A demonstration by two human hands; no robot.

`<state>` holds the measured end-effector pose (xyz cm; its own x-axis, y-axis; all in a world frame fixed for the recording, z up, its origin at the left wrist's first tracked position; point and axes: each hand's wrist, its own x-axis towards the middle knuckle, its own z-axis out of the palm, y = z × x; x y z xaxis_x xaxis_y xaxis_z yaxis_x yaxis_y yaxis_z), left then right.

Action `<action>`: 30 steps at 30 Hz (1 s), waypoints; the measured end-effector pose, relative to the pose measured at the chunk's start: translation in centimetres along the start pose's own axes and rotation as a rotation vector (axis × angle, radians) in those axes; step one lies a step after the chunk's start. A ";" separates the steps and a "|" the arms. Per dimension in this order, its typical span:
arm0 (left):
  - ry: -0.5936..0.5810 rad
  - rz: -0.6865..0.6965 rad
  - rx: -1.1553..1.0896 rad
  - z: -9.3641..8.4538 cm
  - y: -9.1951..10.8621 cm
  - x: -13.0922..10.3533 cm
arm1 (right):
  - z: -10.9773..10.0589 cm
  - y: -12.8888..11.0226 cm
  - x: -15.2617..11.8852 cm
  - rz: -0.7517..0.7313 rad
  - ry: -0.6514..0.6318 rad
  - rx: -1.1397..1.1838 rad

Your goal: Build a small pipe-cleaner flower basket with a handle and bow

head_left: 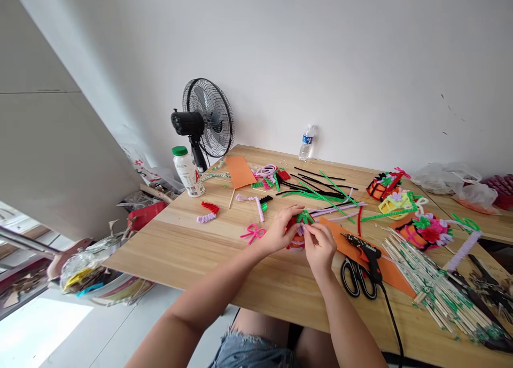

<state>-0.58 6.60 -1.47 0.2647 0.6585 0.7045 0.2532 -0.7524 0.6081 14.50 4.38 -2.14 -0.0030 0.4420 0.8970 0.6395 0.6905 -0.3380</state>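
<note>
Between my two hands sits a small pipe-cleaner flower basket (296, 244), orange with red, lilac and green parts, near the front of the table. My left hand (282, 228) wraps its left side, fingers curled over the top. From the right, my right hand (320, 245) pinches at the lilac part on its front, beside a green pipe-cleaner flower (305, 217). Much of the basket is covered by my fingers. Left of my hands lies a pink pipe-cleaner bow (253, 233). A black glue gun (366, 255) rests to the right, above black-handled scissors (358, 278).
Loose pipe cleaners (320, 186) spread behind my hands. Several finished baskets (425, 232) stand at right, beside a bundle of thin sticks (449, 290). A white bottle (188, 173), a fan (208, 117) and a water bottle (306, 142) are further back. The glue gun's cord (393, 317) runs off the front edge.
</note>
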 end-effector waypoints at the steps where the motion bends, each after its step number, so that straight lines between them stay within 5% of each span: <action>1: 0.004 0.001 -0.001 0.0 0.0 0.0 | 0.0 0.0 0.0 0.000 -0.002 0.004; 30: -0.013 -0.007 -0.017 0.0 -0.2 -0.2 | -0.1 -0.1 0.1 0.018 0.001 0.029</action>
<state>-0.66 6.56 -1.76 0.2747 0.6640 0.6954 0.2391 -0.7477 0.6195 14.46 4.30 -1.96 0.0092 0.4543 0.8908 0.6172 0.6983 -0.3625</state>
